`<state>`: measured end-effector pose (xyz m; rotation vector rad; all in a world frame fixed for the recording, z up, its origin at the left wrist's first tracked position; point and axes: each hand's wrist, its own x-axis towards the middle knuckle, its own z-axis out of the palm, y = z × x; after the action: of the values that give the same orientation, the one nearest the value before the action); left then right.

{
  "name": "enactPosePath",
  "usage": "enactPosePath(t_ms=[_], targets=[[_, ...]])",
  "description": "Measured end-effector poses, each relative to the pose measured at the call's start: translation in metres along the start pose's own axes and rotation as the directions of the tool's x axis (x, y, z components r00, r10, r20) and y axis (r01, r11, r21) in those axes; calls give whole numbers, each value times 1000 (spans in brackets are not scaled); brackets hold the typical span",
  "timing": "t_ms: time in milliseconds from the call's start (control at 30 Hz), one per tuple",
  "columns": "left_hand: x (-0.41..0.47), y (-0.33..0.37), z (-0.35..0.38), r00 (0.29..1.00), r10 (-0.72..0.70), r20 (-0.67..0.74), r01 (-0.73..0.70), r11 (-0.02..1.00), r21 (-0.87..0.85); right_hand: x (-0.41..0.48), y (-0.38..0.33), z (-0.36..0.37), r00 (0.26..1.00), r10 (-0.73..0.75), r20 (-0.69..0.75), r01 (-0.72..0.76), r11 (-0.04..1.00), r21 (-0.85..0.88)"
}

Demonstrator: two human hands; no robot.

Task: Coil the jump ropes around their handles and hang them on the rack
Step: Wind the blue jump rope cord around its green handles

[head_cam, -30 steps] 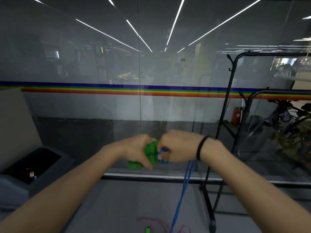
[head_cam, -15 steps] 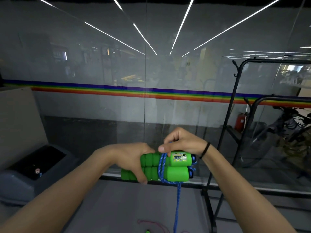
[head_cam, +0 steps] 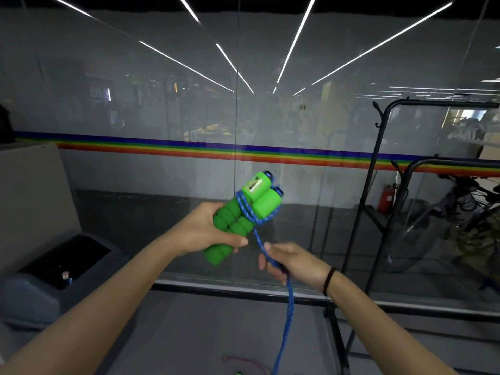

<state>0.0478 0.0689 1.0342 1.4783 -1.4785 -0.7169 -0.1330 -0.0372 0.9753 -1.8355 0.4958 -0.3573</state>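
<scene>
My left hand (head_cam: 209, 231) grips two green foam handles (head_cam: 244, 215) held together, tilted up to the right. A blue rope (head_cam: 288, 301) loops a couple of times around the middle of the handles. From there it runs down through my right hand (head_cam: 290, 262), which pinches it below and right of the handles, then hangs to the floor. A black metal rack (head_cam: 378, 169) stands at the right. Another jump rope with a pink cord (head_cam: 243, 362) lies on the floor at the bottom edge.
A glass wall with a rainbow stripe (head_cam: 189, 150) runs straight ahead. A grey bin with a black top (head_cam: 59, 269) sits low at the left, beside a beige cabinet (head_cam: 29, 190). A bicycle (head_cam: 460, 223) and a red extinguisher (head_cam: 387, 200) stand behind the glass at the right.
The handles have tilted from level to pointing up-right. My right hand has dropped from the top of the handles to below them, drawing the blue rope down and taut.
</scene>
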Motion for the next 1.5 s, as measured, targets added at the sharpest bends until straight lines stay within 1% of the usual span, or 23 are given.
enactPosePath(t_ms=[67, 133, 200, 233, 300, 367, 433, 467, 567, 633, 667, 733, 833, 900, 933, 1000, 1033, 1133, 1233, 1333, 1400, 1467, 1500], targets=[[3, -7, -2, 993, 7, -114, 9, 990, 143, -11, -10, 7, 1000, -11, 12, 14, 965, -261], [1, -14, -1, 991, 49, -127, 13, 895, 446, -21, -27, 10, 995, -62, 73, 92, 816, -571], [-1, -22, 7, 999, 47, 6, -41, 806, 591, -26, -45, 8, 984, -108, 143, 179, 564, -806], [-3, -23, 12, 998, 15, 67, -55, 767, 639, -27, -54, 5, 982, -115, 148, 185, 491, -851], [-6, -20, 21, 987, -41, 154, -86, 677, 731, -29, -70, -3, 984, -126, 129, 173, 465, -868], [-7, -11, 25, 975, -50, 216, -143, 603, 785, -26, -80, -13, 984, -157, 90, 160, 527, -835], [-9, 3, 25, 961, -43, 273, -199, 577, 792, -18, -81, -25, 982, -187, 23, 148, 694, -705], [-10, 9, 24, 952, -28, 305, -228, 599, 768, -15, -80, -30, 981, -196, 8, 162, 783, -600], [-14, 21, 23, 932, 89, 352, -285, 780, 557, -9, -66, -39, 978, -207, -11, 202, 963, -181], [-17, 23, 24, 941, 165, 295, -270, 891, 365, -11, -53, -36, 987, -125, -103, 139, 979, 150], [-18, 23, 24, 953, 188, 236, -251, 928, 274, -12, -47, -32, 980, -103, -169, 138, 967, 213], [-18, 21, 25, 976, 198, 94, -210, 969, 129, -15, -36, -26, 969, -144, -200, 165, 982, 88], [-17, 15, 22, 990, 99, -99, -96, 995, 38, -21, -31, -15, 986, -128, -102, 114, 985, -133], [-15, 10, 20, 978, 82, -193, -45, 981, 189, -30, -35, -10, 990, -118, -77, 87, 941, -328], [-15, 8, 22, 972, 95, -214, -24, 949, 316, -35, -38, -9, 990, -134, -46, 96, 871, -482], [-17, 6, 29, 975, 125, -182, -19, 869, 495, -43, -47, -10, 988, -147, 52, 136, 649, -748], [-18, 7, 33, 981, 124, -150, -24, 842, 539, -47, -54, -11, 987, -140, 84, 149, 562, -814], [-19, 13, 44, 994, 86, -70, -17, 745, 667, -58, -74, -19, 990, -112, 86, 129, 480, -868], [-21, 22, 52, 999, 22, 24, -33, 608, 794, -66, -86, -25, 979, -192, 71, 149, 429, -891], [-25, 30, 62, 992, 5, 126, -108, 543, 833, -64, -92, -31, 964, -256, 75, 195, 486, -852], [-28, 33, 64, 984, 1, 179, -150, 554, 819, -60, -92, -36, 961, -262, 90, 247, 662, -707], [-30, 33, 60, 970, 11, 245, -198, 624, 756, -51, -86, -41, 954, -276, 120, 300, 846, -440], [-30, 33, 58, 962, 30, 270, -219, 673, 706, -47, -81, -42, 952, -279, 127, 306, 896, -322]])
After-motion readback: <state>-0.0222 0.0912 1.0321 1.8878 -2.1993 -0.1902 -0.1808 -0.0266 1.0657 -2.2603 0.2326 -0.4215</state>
